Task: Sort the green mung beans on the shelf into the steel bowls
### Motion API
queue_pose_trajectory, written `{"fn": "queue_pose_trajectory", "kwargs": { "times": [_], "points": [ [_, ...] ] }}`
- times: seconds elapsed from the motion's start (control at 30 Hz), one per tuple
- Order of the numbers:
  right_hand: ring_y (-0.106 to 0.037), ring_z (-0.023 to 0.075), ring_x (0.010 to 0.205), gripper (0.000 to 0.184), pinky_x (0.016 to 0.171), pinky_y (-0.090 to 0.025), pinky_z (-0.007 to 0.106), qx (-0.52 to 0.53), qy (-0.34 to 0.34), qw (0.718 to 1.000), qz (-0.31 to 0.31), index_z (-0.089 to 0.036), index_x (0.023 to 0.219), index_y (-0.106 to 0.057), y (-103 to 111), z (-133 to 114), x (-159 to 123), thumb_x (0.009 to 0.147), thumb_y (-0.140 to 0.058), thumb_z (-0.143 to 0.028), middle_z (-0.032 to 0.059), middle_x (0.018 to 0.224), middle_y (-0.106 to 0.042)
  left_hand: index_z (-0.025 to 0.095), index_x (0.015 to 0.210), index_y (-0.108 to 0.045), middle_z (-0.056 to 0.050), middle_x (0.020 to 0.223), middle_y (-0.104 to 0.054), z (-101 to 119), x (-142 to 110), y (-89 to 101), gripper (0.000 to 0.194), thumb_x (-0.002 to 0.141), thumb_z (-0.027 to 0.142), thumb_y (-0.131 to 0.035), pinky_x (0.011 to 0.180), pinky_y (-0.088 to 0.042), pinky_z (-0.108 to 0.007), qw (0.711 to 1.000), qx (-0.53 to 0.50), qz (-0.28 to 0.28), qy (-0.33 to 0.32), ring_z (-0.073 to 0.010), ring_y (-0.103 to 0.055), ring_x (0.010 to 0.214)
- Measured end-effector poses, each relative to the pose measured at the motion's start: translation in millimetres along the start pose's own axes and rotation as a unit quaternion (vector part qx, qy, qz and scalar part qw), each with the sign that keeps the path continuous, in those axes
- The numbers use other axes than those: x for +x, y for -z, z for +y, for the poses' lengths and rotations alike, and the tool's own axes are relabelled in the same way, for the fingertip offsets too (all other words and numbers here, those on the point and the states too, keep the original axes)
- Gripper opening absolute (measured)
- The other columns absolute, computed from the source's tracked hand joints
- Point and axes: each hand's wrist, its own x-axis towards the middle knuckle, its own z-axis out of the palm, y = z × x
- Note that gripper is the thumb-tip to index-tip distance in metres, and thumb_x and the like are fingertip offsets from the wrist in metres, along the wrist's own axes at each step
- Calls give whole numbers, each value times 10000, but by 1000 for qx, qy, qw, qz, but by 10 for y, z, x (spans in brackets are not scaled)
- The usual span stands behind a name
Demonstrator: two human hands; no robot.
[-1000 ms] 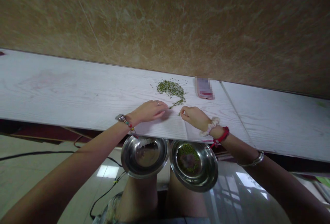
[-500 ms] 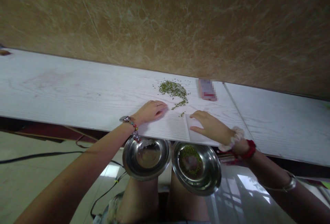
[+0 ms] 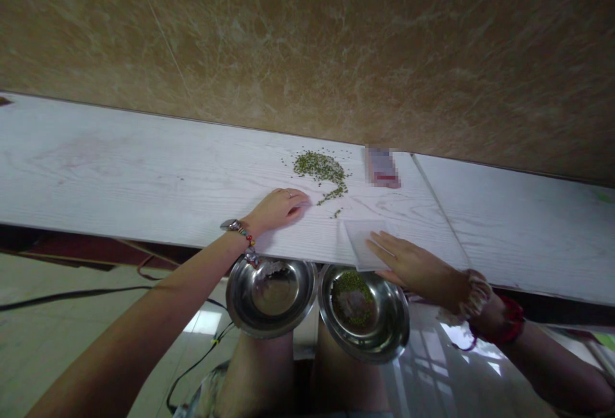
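Brown marbled wall (image 3: 307, 46) behind white wood-grain tbl (image 3: 120, 168); pale tiled flr (image 3: 43, 347) below w/ bright reflections (image 3: 202, 321).

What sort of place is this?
Perhaps a room in a home: a white wood-grain counter runs along a marbled wall, with a glossy tiled floor below. It could be a workplace.

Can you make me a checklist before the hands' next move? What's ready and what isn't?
1. Green grains in one neat pile: not ok, some lie scattered.
2. Right bowl holding green grains: ok.
3. Left bowl holding whitish bits: ok.
4. Right hand at the pale sheet: ok.
5. Left hand empty: cannot tell, its underside is hidden.
6. Pixelated phone-like thing apart from the pile: ok.
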Motion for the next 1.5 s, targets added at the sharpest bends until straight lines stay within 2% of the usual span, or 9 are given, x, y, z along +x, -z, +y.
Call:
{"fn": "queue_pose_trajectory", "kwargs": {
  "times": [0.17, 0.27, 0.37, 0.57, 0.77, 0.93, 1.2, 1.33, 1.5],
  "points": [
    [-684, 170, 1002, 370, 847, -569, 268, 15, -6, 999, 49, -101, 1153, -625, 182, 178, 19, 887, -368, -110, 120, 1124, -710, 188, 1137, -601, -59, 1207, -659, 16, 5, 11, 274, 898, 223, -471, 922, -459, -365, 1000, -8, -12, 13, -216, -614, 1076],
    [-693, 165, 972, 390, 833, -580, 281, 15, -53, 995, 79, -109, 1157, -615, 245, 255, 39, 879, -343, -84, 111, 1107, -717, 188, 1136, -596, -61, 1207, -660, 12, 3, 10, 271, 894, 221, -477, 922, -459, -365, 1000, -12, -10, 13, -214, -614, 1078],
    [-677, 173, 1024, 383, 877, -572, 309, 12, -68, 993, 91, -120, 1177, -607, 270, 290, 102, 892, -352, -94, 110, 1141, -705, 190, 1127, -594, -60, 1199, -663, -1, -1, 1, 265, 890, 215, -478, 906, -463, -358, 1000, -14, 0, 2, -208, -618, 1063],
    [-688, 196, 991, 397, 835, -582, 315, -49, -47, 994, 81, -77, 1176, -605, 206, 305, 278, 883, -339, -48, 155, 1111, -707, 190, 1117, -598, -60, 1188, -666, 1, -2, 5, 260, 893, 210, -468, 897, -466, -351, 1000, -10, 7, -2, -203, -624, 1042],
    [-700, 188, 915, 364, 812, -576, 303, -87, -11, 987, 133, -74, 1078, -647, 202, 234, 299, 863, -363, 0, 133, 1005, -739, 182, 1130, -605, -65, 1189, -665, -5, -1, -1, 278, 889, 214, -470, 912, -463, -359, 1000, -19, 0, 6, -209, -615, 1068],
    [-680, 198, 972, 364, 840, -562, 330, -63, -16, 990, 128, -90, 1118, -635, 275, 225, 274, 860, -393, -3, 135, 1058, -725, 210, 1123, -607, -41, 1190, -669, -29, -7, -29, 272, 892, 228, -466, 901, -469, -355, 1000, -14, 13, 1, -196, -622, 1051],
    [-685, 190, 911, 370, 793, -567, 321, -85, -10, 988, 131, -86, 1072, -650, 242, 164, 412, 852, -369, 14, 125, 992, -738, 201, 1121, -606, -49, 1200, -665, -22, -6, -19, 272, 892, 223, -462, 905, -469, -352, 1000, -15, 9, 1, -196, -620, 1057],
    [-682, 181, 915, 376, 811, -556, 304, -70, 6, 987, 148, -98, 1070, -651, 302, 107, 302, 856, -362, 10, 113, 995, -738, 205, 1132, -602, -46, 1203, -665, -21, -6, -19, 274, 894, 230, -467, 918, -465, -358, 1000, -17, 2, 9, -198, -621, 1063],
    [-671, 192, 982, 370, 849, -551, 325, -43, -3, 991, 125, -102, 1134, -627, 358, 110, 151, 872, -379, -20, 126, 1070, -722, 198, 1116, -608, -55, 1194, -667, -17, -3, -16, 268, 890, 220, -465, 911, -467, -366, 1000, -26, 6, 6, -206, -619, 1064]
  ]
}}
